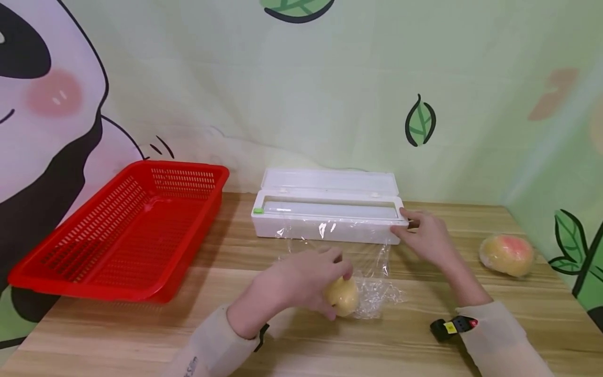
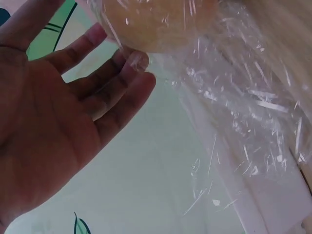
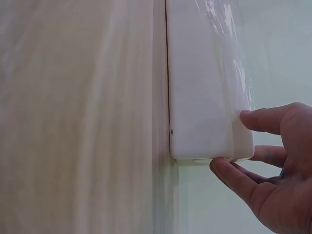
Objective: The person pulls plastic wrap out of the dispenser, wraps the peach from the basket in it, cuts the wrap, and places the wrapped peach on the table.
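A round yellow fruit (image 1: 344, 296) rests on clear cling film (image 1: 372, 298) near the middle of the table. My left hand (image 1: 301, 277) holds it from the left, thumb at the near side and fingers over the top. In the left wrist view the film drapes over the fruit (image 2: 156, 24) and my fingertips touch its wrapped underside. The film runs back to a white cling film dispenser (image 1: 325, 232), whose lid stands open behind the roll. My right hand (image 1: 428, 238) grips the dispenser's right end between thumb and fingers, as the right wrist view also shows.
A red plastic basket (image 1: 165, 283) stands on the left of the wooden table (image 1: 400, 351). At the right lies a film-wrapped yellow and pink fruit (image 1: 506, 255). A printed cloth backdrop (image 1: 330, 104) hangs directly behind the table.
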